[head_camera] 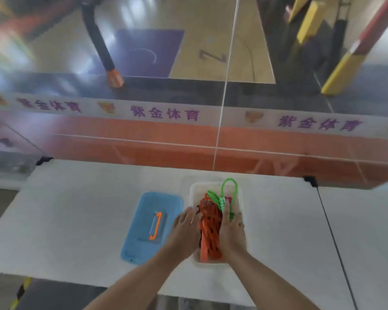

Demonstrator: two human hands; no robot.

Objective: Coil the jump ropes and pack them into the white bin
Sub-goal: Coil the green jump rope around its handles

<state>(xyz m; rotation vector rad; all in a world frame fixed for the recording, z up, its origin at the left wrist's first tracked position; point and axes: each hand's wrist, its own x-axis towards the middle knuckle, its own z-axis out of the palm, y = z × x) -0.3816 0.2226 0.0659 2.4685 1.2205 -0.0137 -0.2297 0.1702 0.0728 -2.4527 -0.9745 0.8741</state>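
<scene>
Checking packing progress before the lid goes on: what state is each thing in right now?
white bin: open, upright on the table, holding ropes.
orange jump rope: bundled, in the bin between both hands.
green jump rope: in the bin, one loop sticking above the rim.
blue lid: off, flat on the table beside the bin.
left hand: fingers straight, against the orange rope.
right hand: fingers straight, pressing the ropes.

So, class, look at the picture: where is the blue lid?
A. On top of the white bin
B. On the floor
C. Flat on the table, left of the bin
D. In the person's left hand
C: the blue lid lies flat on the table, left of the white bin, while the left hand and right hand are both at the ropes in the bin.
</scene>
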